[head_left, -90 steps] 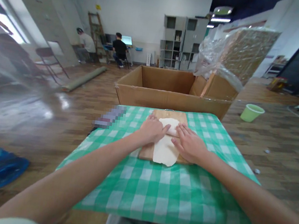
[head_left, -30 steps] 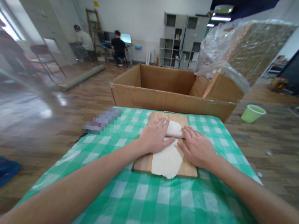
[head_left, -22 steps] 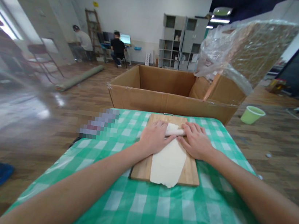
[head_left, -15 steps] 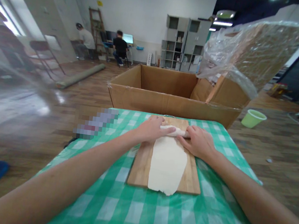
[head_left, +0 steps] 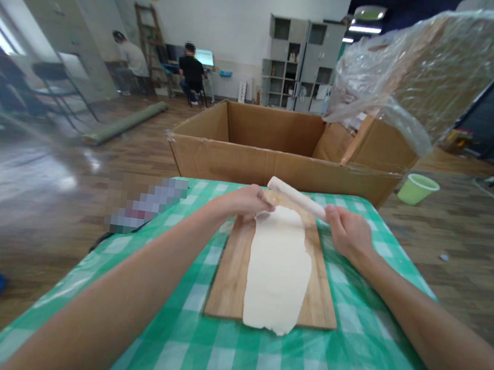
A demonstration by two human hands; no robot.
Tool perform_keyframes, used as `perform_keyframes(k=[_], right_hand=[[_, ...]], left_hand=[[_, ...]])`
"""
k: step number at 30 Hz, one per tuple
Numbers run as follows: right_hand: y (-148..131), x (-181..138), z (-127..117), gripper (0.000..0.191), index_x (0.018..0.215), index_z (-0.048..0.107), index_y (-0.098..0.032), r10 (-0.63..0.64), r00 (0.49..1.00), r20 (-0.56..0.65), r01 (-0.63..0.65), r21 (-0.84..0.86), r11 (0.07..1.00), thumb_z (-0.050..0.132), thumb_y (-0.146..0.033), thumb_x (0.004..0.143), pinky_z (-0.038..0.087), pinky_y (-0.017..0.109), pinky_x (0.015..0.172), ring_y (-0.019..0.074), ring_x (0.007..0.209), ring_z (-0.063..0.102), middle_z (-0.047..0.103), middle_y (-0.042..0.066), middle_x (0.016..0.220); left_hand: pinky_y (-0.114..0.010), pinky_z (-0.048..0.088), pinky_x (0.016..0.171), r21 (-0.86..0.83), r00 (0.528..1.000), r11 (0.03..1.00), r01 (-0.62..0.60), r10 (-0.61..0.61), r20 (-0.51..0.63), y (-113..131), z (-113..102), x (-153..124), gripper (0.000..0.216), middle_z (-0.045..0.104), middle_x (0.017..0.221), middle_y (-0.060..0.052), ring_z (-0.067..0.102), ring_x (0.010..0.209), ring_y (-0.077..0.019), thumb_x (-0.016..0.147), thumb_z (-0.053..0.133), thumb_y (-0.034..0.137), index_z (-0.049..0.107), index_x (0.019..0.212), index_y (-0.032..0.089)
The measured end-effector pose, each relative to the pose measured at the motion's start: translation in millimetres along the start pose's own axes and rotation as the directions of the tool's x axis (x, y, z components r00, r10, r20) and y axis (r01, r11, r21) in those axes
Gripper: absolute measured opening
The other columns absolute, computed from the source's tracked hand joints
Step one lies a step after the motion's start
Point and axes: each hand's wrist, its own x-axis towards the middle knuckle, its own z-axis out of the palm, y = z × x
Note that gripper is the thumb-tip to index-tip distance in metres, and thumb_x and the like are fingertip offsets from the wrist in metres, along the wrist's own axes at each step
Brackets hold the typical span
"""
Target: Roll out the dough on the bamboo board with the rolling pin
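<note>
A long, thin sheet of pale dough lies on a wooden board, its near end hanging slightly past the board's front edge. My right hand is closed around one end of a white rolling pin. The pin is tilted and raised above the far part of the board, its other end pointing up and left. My left hand is at the dough's far left corner, with fingers closed on its edge; the fingertips are partly hidden.
A green and white checked cloth covers the table. Just beyond stands a large open cardboard box, with a plastic-wrapped panel at its right. A blurred-out object lies at the table's left edge. A green bucket stands on the floor.
The rolling pin has left the dough and swung up in my right hand. My left hand has let go of the pin and moved to the dough's far left corner.
</note>
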Motion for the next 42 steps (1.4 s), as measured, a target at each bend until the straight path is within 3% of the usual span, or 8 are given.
perform_keyframes(k=[5,11,16,21,26,30,35,42], right_hand=[[-1,-3,2,0.074,0.078,0.071,-0.022,0.007,1.000,0.006,-0.007,-0.007,1.000,0.016,-0.063,0.107,0.025,0.034,0.060,0.0252,0.072,0.062,0.072,0.010,0.076],[-3,-4,3,0.072,0.082,0.070,-0.022,-0.008,1.000,0.028,0.010,-0.074,0.997,0.016,-0.063,0.107,0.024,0.034,0.061,0.0258,0.073,0.063,0.073,0.011,0.079],[-4,-4,3,0.068,0.081,0.067,-0.022,-0.007,0.998,0.056,0.014,-0.118,0.993,0.018,-0.062,0.107,0.023,0.034,0.060,0.0255,0.073,0.063,0.073,0.011,0.079],[-8,-4,2,0.067,0.083,0.069,-0.023,-0.022,0.995,0.098,0.042,-0.199,0.979,0.021,-0.061,0.108,0.021,0.035,0.058,0.0253,0.071,0.064,0.074,0.011,0.079],[-23,-8,0,0.062,0.087,0.070,-0.022,-0.072,0.991,0.110,0.101,-0.288,0.952,0.024,-0.056,0.110,0.021,0.035,0.058,0.0246,0.072,0.067,0.077,0.012,0.086],[-39,-11,-3,0.058,0.091,0.068,-0.022,-0.136,0.986,0.098,0.161,-0.318,0.934,0.023,-0.050,0.112,0.021,0.036,0.057,0.0245,0.075,0.070,0.078,0.011,0.091],[-49,-7,-3,0.056,0.096,0.067,-0.022,-0.167,0.980,0.109,0.193,-0.304,0.933,0.019,-0.046,0.114,0.031,0.036,0.061,0.0258,0.083,0.071,0.077,0.011,0.099],[-43,4,2,0.052,0.118,0.065,-0.016,-0.268,0.960,0.085,0.281,-0.277,0.919,0.023,-0.046,0.113,0.043,0.040,0.093,0.0315,0.114,0.060,0.067,0.018,0.119]], left_hand=[[-0.027,0.031,0.051,0.049,0.996,0.996,-0.072,0.069,0.050,1,1,-9,0.019,0.055,0.055,0.003,0.050,0.054,-0.0144,0.072,0.074,0.033,0.063,0.061,0.022],[-0.027,0.037,0.061,0.078,0.967,0.977,-0.197,0.207,-0.147,-5,6,-1,0.018,0.065,0.072,0.000,0.059,0.067,-0.0165,0.082,0.070,0.032,0.066,0.071,0.019],[-0.027,0.045,0.071,0.147,0.933,0.971,-0.191,0.226,-0.279,-15,8,6,0.014,0.074,0.085,-0.004,0.066,0.082,-0.0201,0.082,0.074,0.031,0.072,0.084,0.017],[-0.029,0.049,0.078,-0.006,0.907,0.990,-0.143,0.128,-0.401,-21,-2,15,0.024,0.078,0.098,-0.007,0.069,0.092,-0.0210,0.095,0.059,0.036,0.074,0.092,0.018],[-0.031,0.050,0.084,0.040,0.847,0.984,-0.175,0.171,-0.503,-2,-13,5,0.029,0.078,0.097,-0.006,0.069,0.092,-0.0203,0.100,0.050,0.035,0.071,0.087,0.019],[-0.033,0.051,0.089,0.263,0.842,0.937,-0.228,0.326,-0.431,23,7,-14,0.021,0.076,0.103,-0.008,0.069,0.097,-0.0218,0.102,0.051,0.031,0.067,0.097,0.020],[-0.040,0.050,0.095,0.566,0.830,0.806,-0.173,0.429,-0.357,36,39,-30,0.038,0.070,0.116,-0.014,0.066,0.109,-0.0269,0.111,0.036,0.042,0.065,0.109,0.018],[-0.046,0.045,0.102,0.761,0.808,0.627,-0.164,0.528,-0.260,25,41,-44,0.050,0.066,0.121,-0.016,0.061,0.117,-0.0321,0.109,0.034,0.055,0.064,0.120,0.017]])
